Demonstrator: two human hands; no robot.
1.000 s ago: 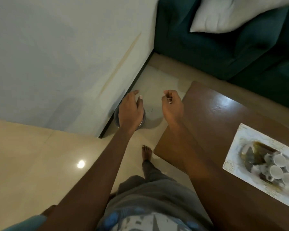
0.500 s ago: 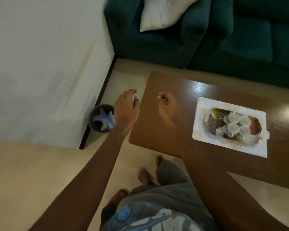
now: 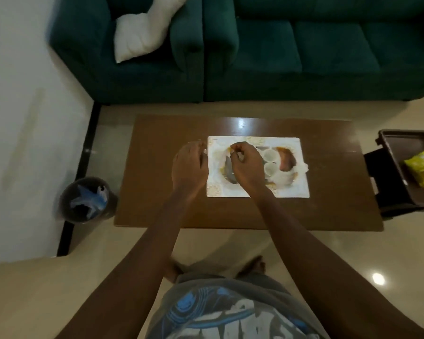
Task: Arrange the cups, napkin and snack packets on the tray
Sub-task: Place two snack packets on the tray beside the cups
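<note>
Both hands have swung from the bin (image 3: 87, 200) at left to the tray (image 3: 257, 189) mid-table. The left hand (image 3: 190, 168) hangs loosely spread at its left edge; the right hand (image 3: 246, 165), curled narrow, apparently empty, hovers over the cups (image 3: 271, 161), so arranging likely resumes

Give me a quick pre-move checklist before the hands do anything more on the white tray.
1. White rectangular tray flat on the brown wooden table: ok.
2. White cups upright on tray: ok for the two visible; others hidden.
3. Right hand empty: cannot tell; fingers curled, perhaps pinching something small.
4. Left hand free: ok, open at tray's left edge.
5. White napkin fully on tray: not ok, overhangs right edge.
6. Yellow-green snack packet on tray: not ok, lies in the dark side bin.
</note>
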